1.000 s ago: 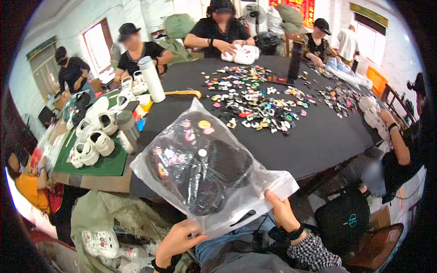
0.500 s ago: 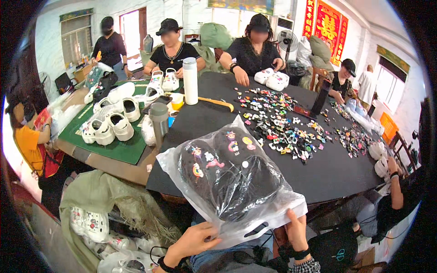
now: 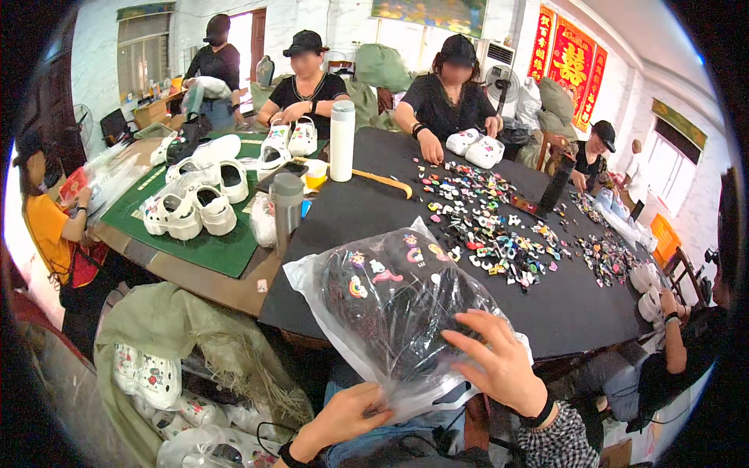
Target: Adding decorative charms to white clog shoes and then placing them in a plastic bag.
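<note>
- Clear, crinkled plastic bag holding a pair of black clog shoes studded with small coloured charms [image 3: 398,304]: near centre, lifted over the near edge of the table and tilted toward the wearer, apparently so the charms can be seen through the film.
- Left hand [image 3: 347,417]: fingers closed on the bag's lower edge, pinching the loose film from below.
- Right hand [image 3: 499,363]: fingers spread, palm laid flat on the bag's right side, steadying rather than gripping.
- Round table under a matt black cloth [image 3: 351,210]: just beyond the bag.
- Scattered small, glossy, multicoloured shoe charms [image 3: 484,226]: far right, spread loose within several workers' reach.
- White moulded clogs on a green mat [image 3: 191,207]: far left.
- Tall white cylindrical flask [image 3: 342,140]: upright, far centre.
</note>
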### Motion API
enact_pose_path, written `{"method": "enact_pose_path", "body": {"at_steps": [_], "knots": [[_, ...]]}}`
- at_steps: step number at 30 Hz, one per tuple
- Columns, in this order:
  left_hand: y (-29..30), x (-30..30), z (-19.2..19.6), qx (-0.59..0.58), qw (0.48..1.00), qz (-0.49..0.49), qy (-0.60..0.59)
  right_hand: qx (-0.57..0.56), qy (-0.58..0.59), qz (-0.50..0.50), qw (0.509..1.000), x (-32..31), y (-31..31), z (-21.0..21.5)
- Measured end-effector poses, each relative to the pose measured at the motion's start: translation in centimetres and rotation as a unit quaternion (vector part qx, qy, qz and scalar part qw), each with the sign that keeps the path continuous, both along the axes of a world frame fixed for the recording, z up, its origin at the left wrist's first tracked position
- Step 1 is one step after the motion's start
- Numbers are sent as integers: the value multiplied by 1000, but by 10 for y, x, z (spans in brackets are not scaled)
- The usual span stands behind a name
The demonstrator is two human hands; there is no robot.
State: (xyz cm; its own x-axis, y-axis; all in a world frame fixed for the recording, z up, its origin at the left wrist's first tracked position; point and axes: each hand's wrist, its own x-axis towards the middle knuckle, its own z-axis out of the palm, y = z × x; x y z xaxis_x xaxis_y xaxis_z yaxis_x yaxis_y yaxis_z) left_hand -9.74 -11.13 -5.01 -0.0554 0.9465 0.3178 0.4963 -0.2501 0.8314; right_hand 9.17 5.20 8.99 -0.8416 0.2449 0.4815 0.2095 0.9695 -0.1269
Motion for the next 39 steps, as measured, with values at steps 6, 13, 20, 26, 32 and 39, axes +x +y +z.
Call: {"method": "enact_pose_path", "body": {"at_steps": [6, 13, 20, 26, 32, 39], "knots": [[-2, 5, 6, 17, 999, 6, -27, 5, -112, -50, 992, -14, -2, 4], [-4, 5, 15, -34, 998, 15, -42, 88, -105, -46, 990, -25, 18, -8], [-2, -15, -10, -79, 977, 48, -191, 190, -215, 65, 956, -34, 42, 13], [0, -4, 4, 54, 970, 126, -203, 175, -160, 125, 964, -38, 37, 20], [-40, -18, 27, 147, 966, 195, -79, 197, -7, 221, 955, -76, 16, 56], [-100, -71, 5, 279, 776, 538, -177, 99, 13, 377, 921, -225, -32, 54]]}}
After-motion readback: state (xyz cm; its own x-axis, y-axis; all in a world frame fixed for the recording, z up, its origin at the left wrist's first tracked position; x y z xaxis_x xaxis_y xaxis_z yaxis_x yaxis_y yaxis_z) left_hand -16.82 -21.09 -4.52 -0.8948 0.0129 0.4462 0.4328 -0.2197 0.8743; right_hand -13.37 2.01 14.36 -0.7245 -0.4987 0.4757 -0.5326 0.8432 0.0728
